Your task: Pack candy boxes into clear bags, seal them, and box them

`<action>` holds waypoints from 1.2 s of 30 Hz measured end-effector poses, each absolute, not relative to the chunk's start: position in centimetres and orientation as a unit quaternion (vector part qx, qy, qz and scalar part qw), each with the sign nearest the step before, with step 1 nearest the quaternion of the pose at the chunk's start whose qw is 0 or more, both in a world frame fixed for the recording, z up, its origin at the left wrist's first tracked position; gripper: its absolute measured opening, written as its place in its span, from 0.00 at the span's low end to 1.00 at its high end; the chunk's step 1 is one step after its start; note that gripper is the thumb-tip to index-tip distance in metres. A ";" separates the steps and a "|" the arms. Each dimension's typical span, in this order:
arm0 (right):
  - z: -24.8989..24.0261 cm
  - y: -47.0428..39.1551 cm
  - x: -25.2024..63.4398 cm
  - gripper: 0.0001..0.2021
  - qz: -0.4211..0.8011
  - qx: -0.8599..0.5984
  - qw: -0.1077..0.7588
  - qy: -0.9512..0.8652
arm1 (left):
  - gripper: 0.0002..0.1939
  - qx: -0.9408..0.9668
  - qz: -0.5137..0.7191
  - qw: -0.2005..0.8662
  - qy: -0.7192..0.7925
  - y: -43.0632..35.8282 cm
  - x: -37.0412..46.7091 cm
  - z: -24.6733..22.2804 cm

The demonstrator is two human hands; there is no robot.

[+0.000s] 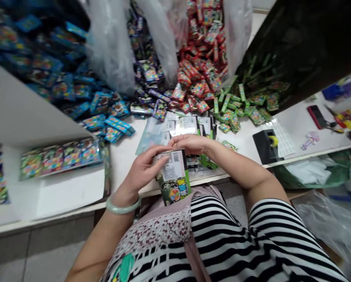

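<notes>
Head view shows two bare hands above the near edge of a white tabletop [124,152]. The left hand [144,168] holds a black and green box [174,176]; its thumb lies on the printed front and its other fingers go behind, so they are clamped on the box. The right hand [191,143] is at the upper edge of this box, with fingers bent close together; I cannot tell if they grip it. The box is tilted, before the person's body, and its label faces up. Behind the hands, flat packs [187,124] lie on the tabletop. Farther back are heaps of blue packets [119,125], purple packets [159,109], red packets [197,88] and green packets [237,102], from left to right. A tape dispenser [263,147] stands to the right, and an open tray [69,192] with a row of packets is at the left.
</notes>
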State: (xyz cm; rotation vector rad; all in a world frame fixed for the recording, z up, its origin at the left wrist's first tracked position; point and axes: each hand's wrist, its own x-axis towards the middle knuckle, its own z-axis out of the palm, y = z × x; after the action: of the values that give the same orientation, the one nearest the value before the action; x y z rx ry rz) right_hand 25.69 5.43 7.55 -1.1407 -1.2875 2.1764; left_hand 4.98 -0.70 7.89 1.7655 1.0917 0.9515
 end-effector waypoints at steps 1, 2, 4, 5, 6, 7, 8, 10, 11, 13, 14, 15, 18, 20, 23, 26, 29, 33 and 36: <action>7.1 5.5 27.4 0.08 0.743 -0.428 0.217 -0.467 | 0.12 0.686 0.379 0.424 0.454 -0.5 4.6 7.9; 6.7 5.4 29.5 0.09 0.691 -0.467 0.264 -0.485 | 0.12 0.653 0.397 0.429 0.482 -0.2 4.1 7.8; 5.7 5.4 34.7 0.09 0.495 -0.578 0.388 -0.520 | 0.14 0.542 0.463 0.440 0.545 0.3 3.0 7.3; 5.0 5.4 37.5 0.10 0.386 -0.635 0.427 -0.515 | 0.15 0.479 0.501 0.444 0.568 0.7 2.6 6.9; 4.3 5.4 40.3 0.10 0.302 -0.688 0.441 -0.491 | 0.17 0.420 0.535 0.444 0.583 1.1 2.2 6.5; 3.4 5.4 42.9 0.12 0.237 -0.732 0.438 -0.465 | 0.18 0.373 0.563 0.442 0.590 1.5 2.0 6.0; 2.5 5.5 45.1 0.15 0.212 -0.760 0.420 -0.449 | 0.20 0.340 0.583 0.440 0.593 1.8 1.9 5.5; 1.0 5.7 48.2 0.21 0.227 -0.779 0.398 -0.429 | 0.21 0.309 0.587 0.446 0.600 2.3 2.1 4.5; 0.4 5.8 49.2 0.22 0.248 -0.777 0.393 -0.425 | 0.22 0.305 0.575 0.462 0.603 2.4 2.3 4.0; -0.2 5.8 50.1 0.22 0.284 -0.765 0.397 -0.420 | 0.22 0.308 0.540 0.504 0.600 2.1 2.5 2.9; -0.3 5.8 50.2 0.21 0.296 -0.759 0.401 -0.418 | 0.21 0.319 0.522 0.520 0.596 1.8 2.5 2.3; -0.2 5.6 50.3 0.21 0.309 -0.753 0.406 -0.416 | 0.20 0.337 0.509 0.524 0.594 1.5 2.3 1.7; 0.6 4.7 50.0 0.21 0.356 -0.724 0.419 -0.415 | 0.21 0.432 0.449 0.490 0.610 0.5 1.0 0.1; 1.5 4.0 49.2 0.22 0.389 -0.703 0.423 -0.419 | 0.28 0.518 0.387 0.415 0.640 0.1 -0.1 -0.6; 3.0 3.1 46.5 0.29 0.445 -0.663 0.425 -0.426 | 0.39 0.655 0.295 0.248 0.650 0.2 -1.0 -0.5; 4.7 2.8 42.5 0.41 0.513 -0.609 0.404 -0.451 | 0.47 0.791 0.211 0.212 0.534 0.7 -0.2 0.7; 5.8 2.8 38.7 0.39 0.547 -0.576 0.361 -0.489 | 0.51 0.865 0.093 0.239 0.431 1.3 1.6 1.7; 6.5 2.3 35.6 0.33 0.552 -0.540 0.362 -0.522 | 0.47 0.879 0.042 0.241 0.409 1.7 2.8 2.6; 7.1 1.3 34.1 0.30 0.503 -0.539 0.408 -0.539 | 0.49 0.866 0.120 0.214 0.436 1.5 2.2 3.2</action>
State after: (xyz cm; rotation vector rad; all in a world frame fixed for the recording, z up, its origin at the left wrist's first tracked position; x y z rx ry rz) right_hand 34.08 1.30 7.13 -1.3596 -1.3582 1.2673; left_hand 2.23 1.53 3.18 2.4034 1.2093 0.3318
